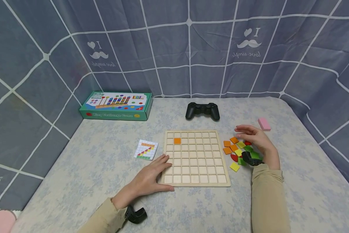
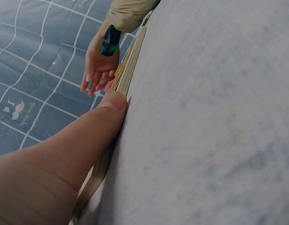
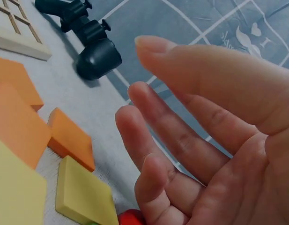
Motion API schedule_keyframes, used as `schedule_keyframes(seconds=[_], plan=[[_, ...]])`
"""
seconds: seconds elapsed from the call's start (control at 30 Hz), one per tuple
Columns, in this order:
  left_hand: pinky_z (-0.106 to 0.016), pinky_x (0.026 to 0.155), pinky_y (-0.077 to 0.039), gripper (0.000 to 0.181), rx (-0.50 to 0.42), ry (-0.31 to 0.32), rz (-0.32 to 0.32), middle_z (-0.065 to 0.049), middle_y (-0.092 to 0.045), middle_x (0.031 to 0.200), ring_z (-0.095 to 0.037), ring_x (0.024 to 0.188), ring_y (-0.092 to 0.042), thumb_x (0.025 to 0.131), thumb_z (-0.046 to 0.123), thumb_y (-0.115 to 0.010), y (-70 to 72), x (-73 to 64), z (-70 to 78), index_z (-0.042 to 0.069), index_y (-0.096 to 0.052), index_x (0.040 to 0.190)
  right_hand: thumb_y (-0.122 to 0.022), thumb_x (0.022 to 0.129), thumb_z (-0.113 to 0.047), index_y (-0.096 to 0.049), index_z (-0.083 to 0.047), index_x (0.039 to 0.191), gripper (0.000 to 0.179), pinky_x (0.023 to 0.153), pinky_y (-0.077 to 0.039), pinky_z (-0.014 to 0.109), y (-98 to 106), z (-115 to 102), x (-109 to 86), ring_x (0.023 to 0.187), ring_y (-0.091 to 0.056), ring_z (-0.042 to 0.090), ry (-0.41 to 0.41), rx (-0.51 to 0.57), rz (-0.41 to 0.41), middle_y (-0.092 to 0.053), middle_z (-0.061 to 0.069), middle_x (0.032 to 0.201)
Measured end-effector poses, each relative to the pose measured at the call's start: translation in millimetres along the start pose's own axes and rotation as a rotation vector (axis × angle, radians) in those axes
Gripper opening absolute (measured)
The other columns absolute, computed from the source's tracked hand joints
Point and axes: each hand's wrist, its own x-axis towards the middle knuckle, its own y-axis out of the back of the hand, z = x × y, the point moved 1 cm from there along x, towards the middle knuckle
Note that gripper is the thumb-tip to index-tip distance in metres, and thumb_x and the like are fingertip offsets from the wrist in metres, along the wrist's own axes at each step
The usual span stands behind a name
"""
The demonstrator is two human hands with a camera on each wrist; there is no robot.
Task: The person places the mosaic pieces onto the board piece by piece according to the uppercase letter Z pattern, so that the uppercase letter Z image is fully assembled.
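Observation:
A square wooden grid board point(image 1: 195, 185) lies on the table, with one orange square tile point(image 1: 177, 140) in a cell near its upper left. My left hand point(image 1: 151, 176) rests at the board's lower left corner, fingers on the left rim and thumb point(image 2: 114, 101) along the front edge. Over at the right, my right hand point(image 1: 257, 140) hovers above a loose pile of tiles, its fingers loosely bent and nothing between them. In the right wrist view, an orange tile point(image 3: 71, 139) and a yellow tile point(image 3: 85, 192) lie beside that hand. Green and red pieces are partly hidden under the wrist.
A pattern card point(image 1: 146, 149) with a coloured zigzag figure lies left of the board. Behind stand a green game box point(image 1: 116, 106) and a black game controller point(image 1: 202, 111). A pink block point(image 1: 264, 124) sits beyond the right hand. A grid-patterned curtain surrounds the table.

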Motion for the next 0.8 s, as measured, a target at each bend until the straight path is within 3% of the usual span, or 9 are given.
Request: schedule_keyframes(seconds=[0.33,0.6,0.67,0.8], plan=[[-0.044,0.106,-0.032,0.081,0.005,-0.005,0.0,-0.011,-0.032,0.149,-0.022,0.14,-0.022,0.073,0.061,-0.07,-0.3,0.5,-0.4,0.007,-0.053,0.131,-0.065,0.09,-0.023,-0.042,0.004,0.136,0.058,0.079,-0.047,0.021,1,10,1.8,0.095,-0.06,0.003,-0.012,0.047,-0.024,-0.058,-0.013,0.113],[-0.045,0.107,-0.031,0.081,0.012,-0.004,-0.001,-0.012,-0.032,0.149,-0.023,0.14,-0.022,0.073,0.061,-0.07,0.2,0.7,0.1,0.007,-0.053,0.131,-0.066,0.089,-0.014,-0.048,0.005,0.129,0.048,0.079,-0.049,0.016,0,12,3.1,0.092,-0.061,0.002,-0.018,0.072,-0.026,-0.06,-0.01,0.109],[-0.045,0.107,-0.031,0.081,0.013,-0.006,0.0,-0.012,-0.032,0.149,-0.023,0.14,-0.022,0.072,0.061,-0.07,0.2,0.7,0.1,0.007,-0.054,0.131,-0.065,0.089,-0.014,-0.047,0.006,0.13,0.049,0.08,-0.049,0.017,0,12,3.0,0.092,-0.06,0.001,-0.023,0.057,-0.028,-0.06,-0.006,0.113],[-0.045,0.106,-0.032,0.082,0.014,-0.007,0.004,-0.012,-0.032,0.149,-0.023,0.14,-0.023,0.072,0.061,-0.07,0.0,0.7,-0.2,0.007,-0.054,0.131,-0.066,0.089,-0.017,-0.045,0.007,0.132,0.054,0.08,-0.049,0.017,0,12,3.2,0.092,-0.059,0.0,-0.05,0.007,-0.042,-0.054,0.016,0.126]])
